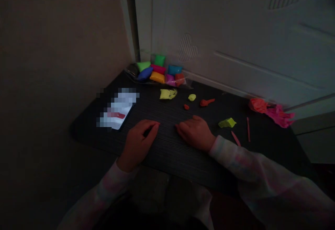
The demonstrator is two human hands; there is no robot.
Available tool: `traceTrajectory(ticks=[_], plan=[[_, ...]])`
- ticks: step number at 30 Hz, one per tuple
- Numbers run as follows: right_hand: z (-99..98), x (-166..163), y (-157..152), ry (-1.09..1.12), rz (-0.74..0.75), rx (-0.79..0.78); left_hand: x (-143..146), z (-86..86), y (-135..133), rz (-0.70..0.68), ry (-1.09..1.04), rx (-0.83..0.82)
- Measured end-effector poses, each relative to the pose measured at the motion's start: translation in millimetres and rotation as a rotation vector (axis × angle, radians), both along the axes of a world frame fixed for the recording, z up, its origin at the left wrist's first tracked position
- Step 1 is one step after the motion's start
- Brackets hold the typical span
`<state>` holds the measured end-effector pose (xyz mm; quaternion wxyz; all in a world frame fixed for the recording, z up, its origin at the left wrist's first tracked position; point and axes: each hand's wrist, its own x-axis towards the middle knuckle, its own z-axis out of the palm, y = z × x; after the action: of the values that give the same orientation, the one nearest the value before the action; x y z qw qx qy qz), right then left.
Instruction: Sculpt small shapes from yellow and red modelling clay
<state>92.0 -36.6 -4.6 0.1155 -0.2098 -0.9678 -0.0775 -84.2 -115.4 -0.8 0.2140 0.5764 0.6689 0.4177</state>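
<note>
My left hand [140,142] rests at the near side of the dark table, thumb and forefinger pinched together; anything between the tips is too small to make out. With its fingers curled under, my right hand [195,132] lies on the tabletop, and its palm side is hidden. Beyond it are a small red clay lump [186,107], a yellow clay lump [192,97] and a red clay piece with a thin tail [205,102]. A yellow wrapper or packet [167,94] lies farther back. Right of my right hand sits a yellow-green packet [227,123].
A phone [115,116] with a lit screen lies at the left. A clear bag of colourful clay packets [157,77] stands by the white door [225,24]. Two pink modelling tools [248,129] and crumpled orange and pink pieces [280,115] are at the right.
</note>
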Motion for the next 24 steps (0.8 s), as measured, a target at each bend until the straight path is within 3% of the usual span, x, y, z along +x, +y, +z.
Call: traceTrajectory(ticks=[3,8,12,16,20,24], plan=[[-0.2,0.0,-1.5,-0.022,0.151,-0.035,0.3,0.3,0.4,-0.005,0.005,0.005],[-0.3,-0.6,0.6,-0.013,-0.034,-0.005,0.3,-0.5,0.9,0.001,0.012,-0.004],[-0.4,-0.9,1.0,-0.030,0.125,-0.050,0.0,-1.4,1.1,-0.012,0.012,0.000],[0.1,-0.8,4.8,-0.021,-0.037,-0.002,-0.5,-1.4,1.0,-0.003,0.010,-0.004],[0.8,-1.4,3.2,-0.029,0.141,-0.045,-0.8,-0.8,1.2,-0.002,0.013,-0.005],[0.7,-0.9,4.2,-0.011,-0.002,-0.002,-0.3,0.0,1.2,-0.003,0.013,0.003]])
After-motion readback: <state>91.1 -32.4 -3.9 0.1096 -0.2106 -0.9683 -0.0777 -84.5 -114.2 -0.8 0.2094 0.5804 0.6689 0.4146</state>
